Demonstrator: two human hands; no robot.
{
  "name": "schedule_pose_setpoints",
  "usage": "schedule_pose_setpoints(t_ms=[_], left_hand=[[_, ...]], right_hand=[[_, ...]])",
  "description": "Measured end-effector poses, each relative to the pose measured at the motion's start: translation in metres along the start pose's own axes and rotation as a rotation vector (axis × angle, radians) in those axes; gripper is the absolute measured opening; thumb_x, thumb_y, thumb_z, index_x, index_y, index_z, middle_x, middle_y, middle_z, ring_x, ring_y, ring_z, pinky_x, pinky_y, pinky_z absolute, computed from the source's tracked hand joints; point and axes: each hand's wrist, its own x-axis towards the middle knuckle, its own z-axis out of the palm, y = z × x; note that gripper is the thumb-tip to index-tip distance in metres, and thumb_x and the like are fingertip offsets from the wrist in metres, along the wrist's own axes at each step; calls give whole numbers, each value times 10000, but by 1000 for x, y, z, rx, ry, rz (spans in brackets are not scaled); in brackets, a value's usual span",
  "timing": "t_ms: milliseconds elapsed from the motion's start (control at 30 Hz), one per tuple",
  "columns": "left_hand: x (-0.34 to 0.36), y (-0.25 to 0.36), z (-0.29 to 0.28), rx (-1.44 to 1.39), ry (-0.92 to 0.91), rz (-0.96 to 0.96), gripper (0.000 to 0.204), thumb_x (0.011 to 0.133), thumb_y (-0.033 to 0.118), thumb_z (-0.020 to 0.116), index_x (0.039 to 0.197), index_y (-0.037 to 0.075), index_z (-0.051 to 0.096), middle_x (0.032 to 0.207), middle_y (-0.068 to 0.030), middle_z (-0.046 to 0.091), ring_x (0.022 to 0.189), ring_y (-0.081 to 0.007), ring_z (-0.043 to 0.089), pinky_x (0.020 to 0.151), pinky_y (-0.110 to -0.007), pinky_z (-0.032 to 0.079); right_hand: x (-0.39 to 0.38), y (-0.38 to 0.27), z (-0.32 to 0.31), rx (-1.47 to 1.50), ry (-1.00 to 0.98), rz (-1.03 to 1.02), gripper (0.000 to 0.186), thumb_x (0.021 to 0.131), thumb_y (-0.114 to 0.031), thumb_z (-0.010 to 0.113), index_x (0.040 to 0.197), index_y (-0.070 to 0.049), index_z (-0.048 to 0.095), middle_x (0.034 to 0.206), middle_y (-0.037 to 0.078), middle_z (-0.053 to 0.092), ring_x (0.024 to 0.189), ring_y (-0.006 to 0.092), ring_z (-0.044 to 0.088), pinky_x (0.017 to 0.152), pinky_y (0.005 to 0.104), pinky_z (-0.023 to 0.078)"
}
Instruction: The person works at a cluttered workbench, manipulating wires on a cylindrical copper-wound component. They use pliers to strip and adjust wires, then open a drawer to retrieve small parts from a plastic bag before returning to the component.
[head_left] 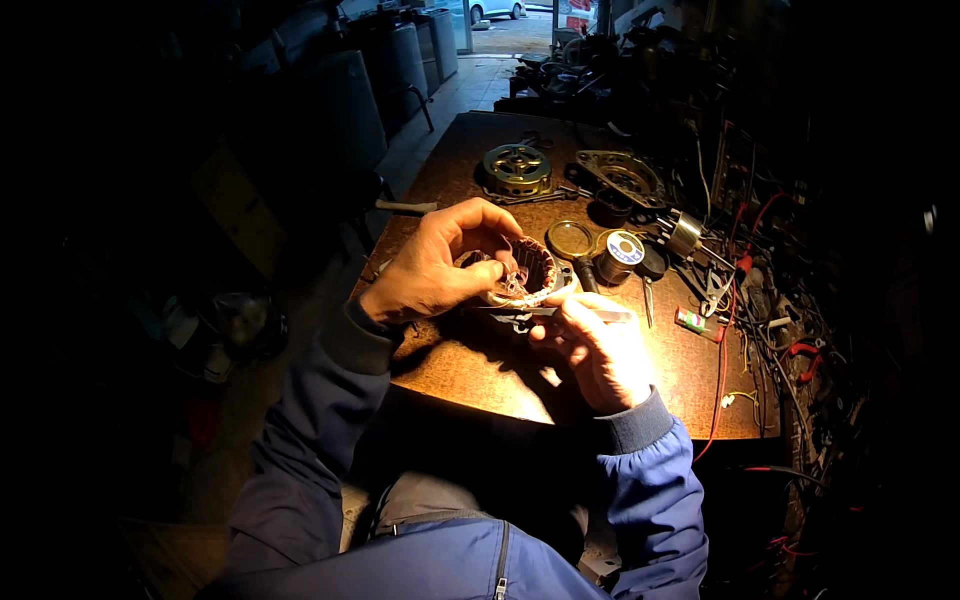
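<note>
A motor stator (541, 262) with copper windings around its open ring lies on the wooden table in front of me. My left hand (445, 262) reaches over its left side, with thumb and fingers closed on loose winding wires (515, 284) at the near rim. From the right, my right hand (603, 345) grips a thin, flat metal tool (612, 316). The tool lies across the stator's near edge, but its exact kind is unclear. Bright light washes out part of the right hand, and the left hand hides the stator's left side.
Behind the stator are a magnifying glass (571, 238), a solder spool (622, 250) and two brass-coloured motor end covers (517, 168). A metal cylinder with a shaft (686, 234) stands farther right. Tangled cables and a red wire (722, 385) run along the table's (465, 375) right side.
</note>
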Motion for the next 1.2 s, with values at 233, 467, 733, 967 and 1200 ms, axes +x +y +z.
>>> schedule_pose_setpoints(t_ms=[233,467,733,967,1200], left_hand=[[-28,5,-7,-79,78,92,268,948,34,648,1205,-9,588,1038,-71,676,940,-124,667,845,-284,576],[-66,8,-5,-249,189,67,227,916,87,646,1107,-29,601,924,-75,629,644,-64,557,578,-224,522],[-111,-1,7,-137,395,44,293,890,77,714,1150,-25,628,869,-39,620,623,-25,520,539,-183,452],[-109,-8,26,616,374,-134,167,904,62,793,1063,21,765,679,20,601,624,-31,551,587,-238,436],[-94,-6,32,1140,383,160,231,736,132,896,910,53,764,920,-81,701,836,-271,628,906,-425,466]], right_hand=[[1,1,1,-6,5,-37,262,1016,-170,702,1168,44,691,1078,144,734,924,250,743,861,382,628],[2,2,0,-20,-1,-36,267,1015,-176,706,1175,38,699,1069,132,740,930,233,739,873,378,621],[2,3,-1,-17,0,-55,268,1017,-174,700,1168,47,694,1038,128,734,906,239,742,860,383,623],[2,2,2,-14,1,-41,260,1021,-164,690,1170,49,693,1036,130,734,905,244,741,868,395,628],[2,0,2,-12,0,-30,262,1026,-165,686,1179,48,688,1078,146,739,916,251,743,867,402,629]])
